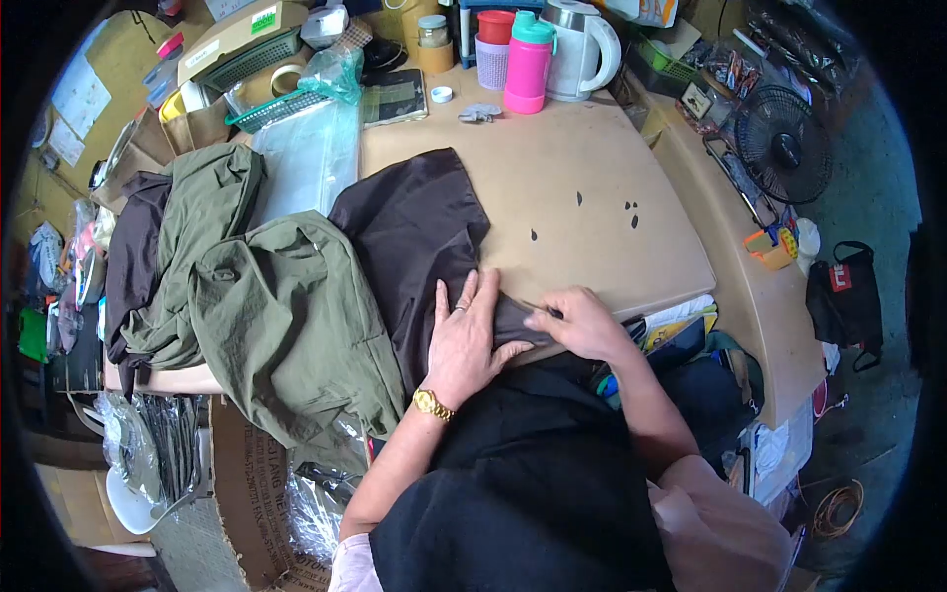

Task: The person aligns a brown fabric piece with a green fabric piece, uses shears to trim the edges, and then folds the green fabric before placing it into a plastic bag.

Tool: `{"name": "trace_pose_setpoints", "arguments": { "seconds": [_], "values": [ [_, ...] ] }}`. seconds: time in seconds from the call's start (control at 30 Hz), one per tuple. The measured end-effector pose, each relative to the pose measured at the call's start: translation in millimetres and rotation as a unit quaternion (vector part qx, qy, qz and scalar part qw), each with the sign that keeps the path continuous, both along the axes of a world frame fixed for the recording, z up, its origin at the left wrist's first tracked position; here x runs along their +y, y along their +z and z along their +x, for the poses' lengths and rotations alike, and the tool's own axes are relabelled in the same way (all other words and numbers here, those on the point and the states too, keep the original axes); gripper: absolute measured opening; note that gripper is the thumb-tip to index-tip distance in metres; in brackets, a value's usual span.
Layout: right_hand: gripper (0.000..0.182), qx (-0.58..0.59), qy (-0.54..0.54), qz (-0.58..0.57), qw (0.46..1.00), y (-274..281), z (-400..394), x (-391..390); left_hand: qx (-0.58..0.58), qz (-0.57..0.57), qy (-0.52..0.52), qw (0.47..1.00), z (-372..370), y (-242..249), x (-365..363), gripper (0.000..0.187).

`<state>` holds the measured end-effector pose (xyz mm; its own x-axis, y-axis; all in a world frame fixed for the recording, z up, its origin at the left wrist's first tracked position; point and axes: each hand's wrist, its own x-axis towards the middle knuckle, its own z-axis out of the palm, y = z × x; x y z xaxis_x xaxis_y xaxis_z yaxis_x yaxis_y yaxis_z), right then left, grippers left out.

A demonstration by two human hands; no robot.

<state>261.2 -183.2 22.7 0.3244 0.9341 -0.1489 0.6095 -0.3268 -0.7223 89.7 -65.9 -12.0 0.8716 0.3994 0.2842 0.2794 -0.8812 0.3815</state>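
Observation:
Dark brown cloth (pixel 419 212) lies on the tan table, joined or laid against an olive green garment (pixel 296 306) on its right side. My left hand (pixel 466 335), with a gold watch at the wrist, is spread flat on the dark cloth and presses it down. Just to the right, my right hand (pixel 582 324) is closed over the cloth's narrow end near the table's front edge. A small, thin dark tool (pixel 554 313) shows between its fingers; its kind is mostly hidden. More olive and brown fabric is bunched at the far left.
Several small dark scraps (pixel 633 220) lie on the tan tabletop (pixel 592 148). At the back stand a pink bottle (pixel 530 74), a white kettle (pixel 580 54) and a green basket (pixel 281 111). A black fan (pixel 784 148) is at the right; a cardboard box (pixel 242 493) is below left.

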Motion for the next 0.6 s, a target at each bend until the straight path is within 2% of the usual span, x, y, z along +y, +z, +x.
{"name": "trace_pose_setpoints", "arguments": {
  "seconds": [0.03,0.17,0.23,0.27,0.33,0.37,0.4,0.47,0.5,0.6],
  "values": [
    [0.033,0.059,-0.013,-0.019,0.998,-3.1,-0.4,-5.8,-0.047,-0.088,-0.013,0.995,-1.3,3.4,-0.3,0.11],
    [0.035,0.012,-0.029,-0.001,0.999,-3.5,-3.9,-18.5,-0.002,-0.039,-0.014,0.999,-0.2,2.8,2.8,0.108],
    [0.034,0.1,-0.038,-0.004,0.994,-4.6,-1.5,-26.9,0.008,-0.018,-0.03,0.999,-1.6,2.2,3.3,0.104],
    [0.034,0.101,-0.04,-0.004,0.994,1.5,0.9,-33.4,0.01,-0.018,-0.032,0.999,-2.0,1.3,4.6,0.104],
    [0.026,0.221,-0.066,0.013,0.973,18.0,10.5,-49.8,0.018,0.002,0.0,1.0,-2.0,-1.0,7.8,0.098],
    [0.02,0.287,-0.087,0.051,0.953,17.1,17.4,-60.1,0.017,-0.003,-0.001,1.0,-1.8,-0.4,7.8,0.096],
    [0.02,0.287,-0.089,0.049,0.953,18.2,21.7,-65.0,0.017,-0.005,-0.002,1.0,-1.6,-0.9,7.4,0.096],
    [0.015,0.412,-0.047,0.209,0.886,25.2,25.1,-69.8,0.019,0.003,0.0,1.0,-1.1,-0.9,7.3,0.096],
    [0.019,0.364,-0.114,0.229,0.896,26.0,16.1,-63.1,0.018,0.003,-0.002,1.0,-1.0,-0.5,7.3,0.096],
    [0.016,0.343,-0.063,0.199,0.916,-3.8,28.5,-60.6,0.022,0.015,-0.002,1.0,-0.8,1.6,7.1,0.095]
  ]
}}
